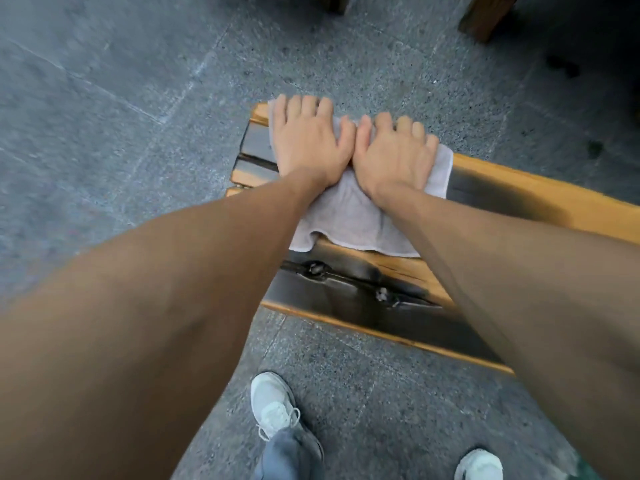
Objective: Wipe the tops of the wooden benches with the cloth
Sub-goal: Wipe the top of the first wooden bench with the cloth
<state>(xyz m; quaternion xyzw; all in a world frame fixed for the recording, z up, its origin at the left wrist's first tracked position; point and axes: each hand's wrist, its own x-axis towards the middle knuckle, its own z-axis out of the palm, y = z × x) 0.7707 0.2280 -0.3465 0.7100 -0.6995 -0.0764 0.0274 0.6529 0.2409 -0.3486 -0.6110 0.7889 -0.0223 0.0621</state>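
With your left hand (308, 140) and right hand (391, 154) pressed flat and open on the cloth (349, 216) at the table (540, 195) end, push further and it may slip off the edge beyond your fingers.

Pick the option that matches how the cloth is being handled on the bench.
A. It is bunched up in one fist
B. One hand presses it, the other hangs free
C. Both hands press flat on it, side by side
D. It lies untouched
C: the left hand and right hand lie flat, side by side, on the cloth spread over the wooden bench.
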